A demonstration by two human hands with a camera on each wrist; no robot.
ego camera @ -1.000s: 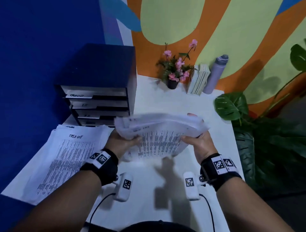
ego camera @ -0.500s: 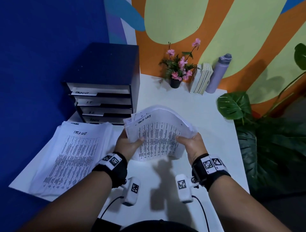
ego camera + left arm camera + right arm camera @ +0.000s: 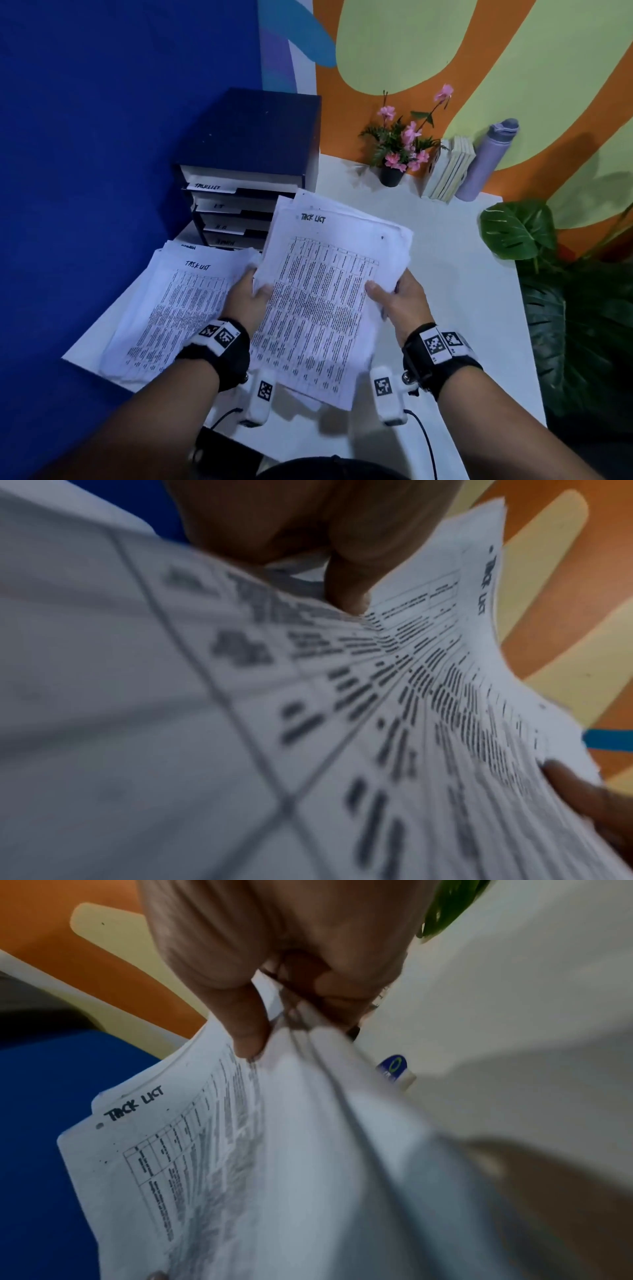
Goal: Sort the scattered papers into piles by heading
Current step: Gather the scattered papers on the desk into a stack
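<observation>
Stack of papers (image 3: 329, 294) gripped at both side edges, above table (image 3: 462, 308)

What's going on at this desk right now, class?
A person is sorting papers. Both hands grip one stack of printed sheets, held above the white desk: the left hand at its left edge, the right hand at its right edge. The top sheet's heading reads roughly "Task List". A pile with the same heading lies at the left, in front of a dark drawer unit with labelled drawers.
</observation>
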